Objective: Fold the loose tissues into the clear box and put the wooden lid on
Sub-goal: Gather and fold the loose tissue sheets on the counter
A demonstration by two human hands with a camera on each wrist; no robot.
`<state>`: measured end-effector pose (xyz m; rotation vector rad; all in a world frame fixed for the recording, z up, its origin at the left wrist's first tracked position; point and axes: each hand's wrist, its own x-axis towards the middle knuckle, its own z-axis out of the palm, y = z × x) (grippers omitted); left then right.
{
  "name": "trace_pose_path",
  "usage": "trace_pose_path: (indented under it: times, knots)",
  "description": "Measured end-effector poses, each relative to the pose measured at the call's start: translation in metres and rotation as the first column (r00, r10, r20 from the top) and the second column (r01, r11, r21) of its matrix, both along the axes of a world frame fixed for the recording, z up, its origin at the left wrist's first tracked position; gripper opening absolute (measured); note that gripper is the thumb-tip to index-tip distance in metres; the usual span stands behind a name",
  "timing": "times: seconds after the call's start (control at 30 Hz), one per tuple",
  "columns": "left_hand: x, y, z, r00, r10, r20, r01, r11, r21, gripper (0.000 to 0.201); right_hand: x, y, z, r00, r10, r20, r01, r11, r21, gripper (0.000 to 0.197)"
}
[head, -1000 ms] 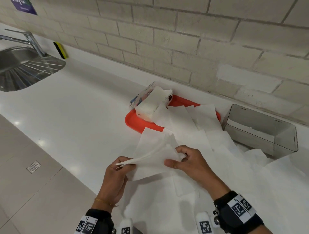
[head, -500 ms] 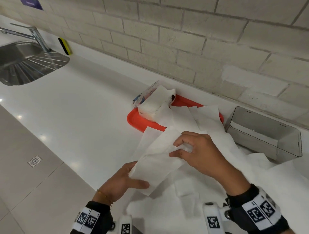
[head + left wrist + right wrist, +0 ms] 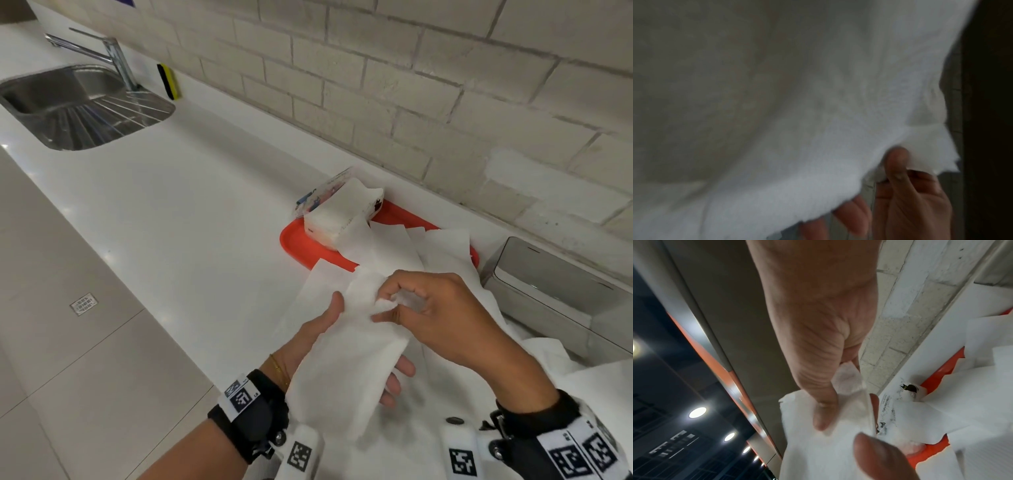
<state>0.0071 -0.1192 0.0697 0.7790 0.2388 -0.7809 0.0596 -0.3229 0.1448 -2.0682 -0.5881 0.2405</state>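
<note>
The left hand (image 3: pixel 318 329) lies flat beneath a soft white folded tissue (image 3: pixel 346 370); the right hand (image 3: pixel 442 318) pinches its crinkled top edge above the glossy desk (image 3: pixel 191 212).

Head looks down at counter (image 3: pixel 191 219); wrist views close on tissue (image 3: pixel 346 370).

Bright, even — left-wrist view blurred.
</note>
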Motion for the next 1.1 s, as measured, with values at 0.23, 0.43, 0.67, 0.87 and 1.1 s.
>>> trace_pose_path:
  times: [0.23,0.43,0.67,0.87,1.1]
  knots:
    - [0.007,-0.008,-0.012,0.993,-0.070,0.097,0.071,0.997,-0.005,0.093,-0.003,-0.003,-0.019,0.915,-0.143,0.377,0.183,0.981,-0.072,0.021]
    - [0.009,0.001,-0.011,0.988,0.026,0.149,-0.039,0.995,0.087,0.080,-0.020,-0.003,0.018,0.940,-0.138,0.313,0.148,0.989,-0.009,0.014]
    - [0.001,0.002,0.000,0.975,0.038,0.220,-0.022,0.997,-0.075,0.076,-0.006,-0.004,0.033,0.999,0.018,0.029,-0.011,0.971,-0.239,0.019]
    - [-0.004,-0.001,-0.003,0.970,-0.111,0.215,0.123,0.992,-0.042,0.098,0.010,0.002,0.020,1.000,0.000,0.030,0.009,0.953,-0.303,0.014]
    - [-0.006,0.000,-0.006,0.969,-0.108,0.224,0.120,0.992,-0.043,0.077,0.012,0.003,0.010,0.982,-0.112,0.152,0.147,0.958,-0.245,0.018]
